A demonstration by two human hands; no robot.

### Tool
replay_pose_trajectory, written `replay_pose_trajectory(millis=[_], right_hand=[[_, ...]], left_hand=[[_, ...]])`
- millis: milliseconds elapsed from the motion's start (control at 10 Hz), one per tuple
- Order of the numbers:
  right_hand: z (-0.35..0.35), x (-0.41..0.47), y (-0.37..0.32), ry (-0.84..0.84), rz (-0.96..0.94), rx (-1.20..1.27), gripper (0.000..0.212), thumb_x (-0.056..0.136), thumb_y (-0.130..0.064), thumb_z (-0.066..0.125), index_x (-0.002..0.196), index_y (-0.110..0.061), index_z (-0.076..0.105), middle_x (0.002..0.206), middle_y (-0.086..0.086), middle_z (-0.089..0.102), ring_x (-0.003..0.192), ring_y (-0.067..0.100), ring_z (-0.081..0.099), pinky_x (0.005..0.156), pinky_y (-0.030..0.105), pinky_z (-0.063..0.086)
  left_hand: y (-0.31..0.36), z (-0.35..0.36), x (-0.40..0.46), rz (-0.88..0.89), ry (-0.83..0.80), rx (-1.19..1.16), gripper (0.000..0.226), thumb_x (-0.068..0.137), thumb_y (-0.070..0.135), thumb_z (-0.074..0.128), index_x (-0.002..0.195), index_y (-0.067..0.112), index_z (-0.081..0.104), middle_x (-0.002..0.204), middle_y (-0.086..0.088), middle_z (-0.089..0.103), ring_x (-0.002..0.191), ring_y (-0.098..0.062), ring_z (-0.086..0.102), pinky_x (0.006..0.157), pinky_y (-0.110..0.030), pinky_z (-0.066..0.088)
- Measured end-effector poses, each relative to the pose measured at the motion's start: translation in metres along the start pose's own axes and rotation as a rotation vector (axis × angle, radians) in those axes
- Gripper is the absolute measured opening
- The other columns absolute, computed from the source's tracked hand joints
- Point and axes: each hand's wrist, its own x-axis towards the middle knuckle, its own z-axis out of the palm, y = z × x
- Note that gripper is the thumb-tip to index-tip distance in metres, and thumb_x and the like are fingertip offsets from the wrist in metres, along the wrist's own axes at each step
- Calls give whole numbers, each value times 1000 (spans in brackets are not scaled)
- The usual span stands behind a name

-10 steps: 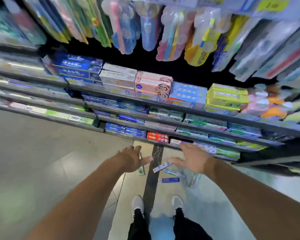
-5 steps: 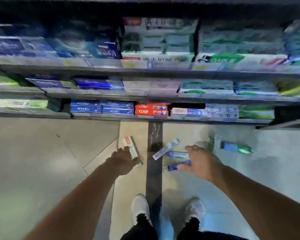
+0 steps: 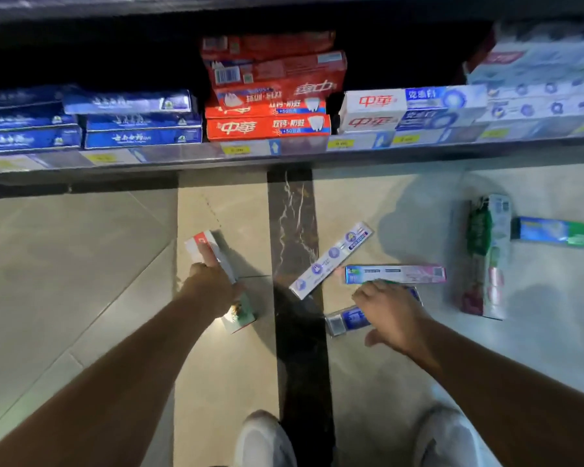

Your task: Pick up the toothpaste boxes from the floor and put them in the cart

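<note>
Nearest, our right hand (image 3: 393, 315) curls onto a blue box (image 3: 346, 320) on the floor (image 3: 81, 264). Our left hand (image 3: 213, 288) grips a white box (image 3: 204, 246). Four more boxes lie from 12 to 3 o'clock; shelf (image 3: 284, 156) beyond.

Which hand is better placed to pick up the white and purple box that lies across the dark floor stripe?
The right hand: it is beside the white and purple box. The left hand already grips the white, red and green box.
</note>
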Motion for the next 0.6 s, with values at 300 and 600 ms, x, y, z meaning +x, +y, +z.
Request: replay_pose_trajectory(millis=[300,600], right_hand=[[21,6,-11,101,33,-117,28,81,-9,57,108,-15,60,104,5,62,94,25,61,79,36,52],[-115,-116,-25,279,346,493,39,82,-38,69,110,-13,59,109,11,62,100,31,62,75,34,48]], left_hand=[[3,22,9,45,131,-135,95,92,28,60,155,15,-9,140,-32,31,115,-49,47,84,-47,40],[18,-90,-128,184,91,-89,96,93,38,58,154,18,-13,142,-25,33,107,-43,54,76,-43,50]])
